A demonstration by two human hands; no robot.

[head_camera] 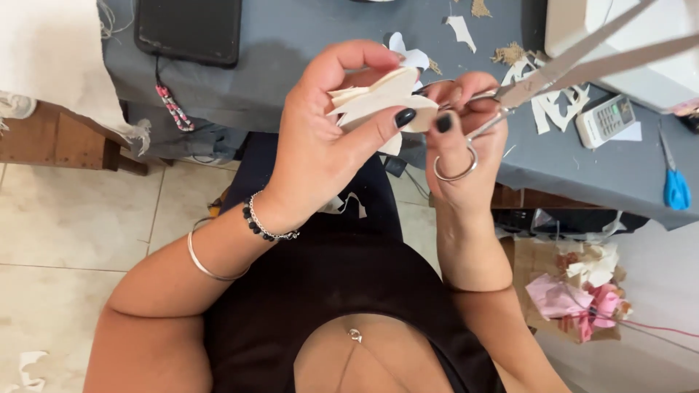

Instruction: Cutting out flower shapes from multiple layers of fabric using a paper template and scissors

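With my left hand (320,145) pinching the folded cream fabric piece (378,102) above the grey table (306,58), my right hand's (466,145) fingers gripping the scissors (553,69), I'd snip slowly, close to the fold

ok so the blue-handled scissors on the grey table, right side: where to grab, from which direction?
Grip the blue-handled scissors by the blue handle loops, the bulkiest part and the end nearest the table's front edge. Come from above, on the near side: they lie flat on the grey table, closed blades pointing away toward the white machine. The space around the handles looks bare; the remote-like device sits apart to the left.
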